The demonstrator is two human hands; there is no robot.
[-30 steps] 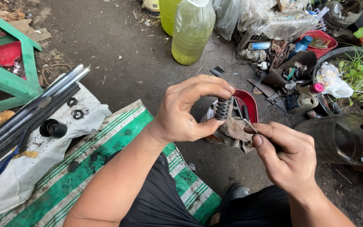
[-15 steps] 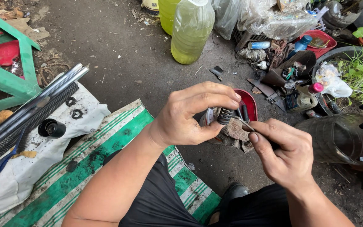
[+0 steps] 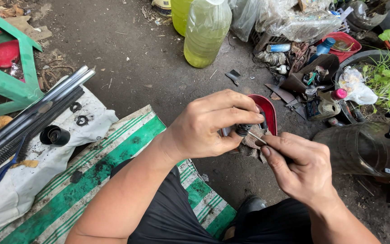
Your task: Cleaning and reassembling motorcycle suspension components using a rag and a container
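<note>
Left hand [image 3: 208, 124]: fingers curled tight round a small dark spring part [image 3: 243, 129]; likely light, stiff, greasy.
Right hand [image 3: 301, 165]: thumb and forefinger pinching a thin rod [image 3: 257, 138], tip touching the part.
Hold: part's sides.

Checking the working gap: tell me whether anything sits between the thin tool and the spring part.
Nothing visible does. The right hand holds the thin tool, whose tip already meets the spring part pinched in the left hand.

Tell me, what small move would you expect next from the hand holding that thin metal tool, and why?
Probably a slight push of the thin metal tool further into the small dark part. The right hand pinches the tool with its tip right at the part, which the left hand grips above the red tray. How deep the tip sits cannot be told.
</note>
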